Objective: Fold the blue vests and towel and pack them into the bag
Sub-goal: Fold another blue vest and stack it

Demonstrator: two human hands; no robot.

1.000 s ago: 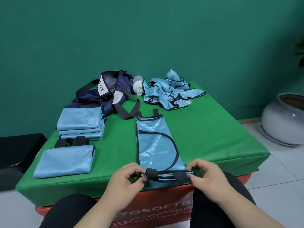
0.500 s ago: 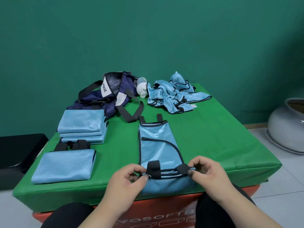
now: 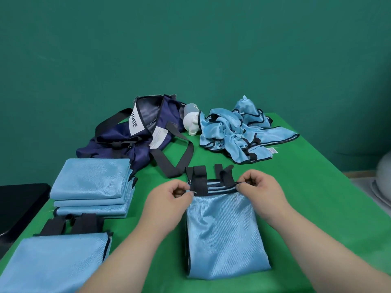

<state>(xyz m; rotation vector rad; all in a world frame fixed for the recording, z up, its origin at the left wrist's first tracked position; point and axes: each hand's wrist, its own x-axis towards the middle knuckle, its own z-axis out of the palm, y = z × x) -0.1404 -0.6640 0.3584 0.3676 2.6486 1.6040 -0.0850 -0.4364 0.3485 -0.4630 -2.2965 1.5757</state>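
Vest (image 3: 224, 235) lies doubled on the worktop (image 3: 313, 182), far edge pinched by left grip (image 3: 169, 197) and right grip (image 3: 260, 187).

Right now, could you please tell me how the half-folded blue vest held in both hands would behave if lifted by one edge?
Probably floppy: the half-folded blue vest lies limp and flat, so its fold would likely fall open. Its sheen suggests slippery fabric; the left hand and right hand pinch its strapped edge.

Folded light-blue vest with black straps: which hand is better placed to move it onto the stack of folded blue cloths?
Probably the left hand: it pinches the folded light-blue vest, and the stack of folded blue cloths lies on its side.
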